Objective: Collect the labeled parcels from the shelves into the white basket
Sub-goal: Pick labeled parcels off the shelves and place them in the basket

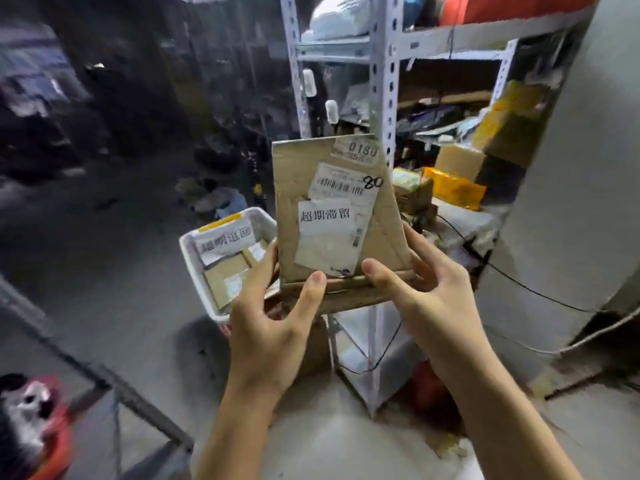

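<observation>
I hold a flat brown cardboard parcel (304, 188) upright in front of me, its face covered with white labels and a handwritten "80". My left hand (273, 323) grips its lower left edge, thumb on the front. My right hand (426, 292) grips the lower right corner, thumb on the front and fingers behind. The white basket (192, 261) stands on the floor to the left behind the parcel. It holds several labeled cardboard parcels (225, 275).
A white metal shelf rack (381, 81) rises right behind the parcel, its shelves packed with boxes and yellow bags (453, 188). A grey pillar (571, 202) stands at the right. A red cart (45, 427) sits at the lower left. Dark floor stretches left.
</observation>
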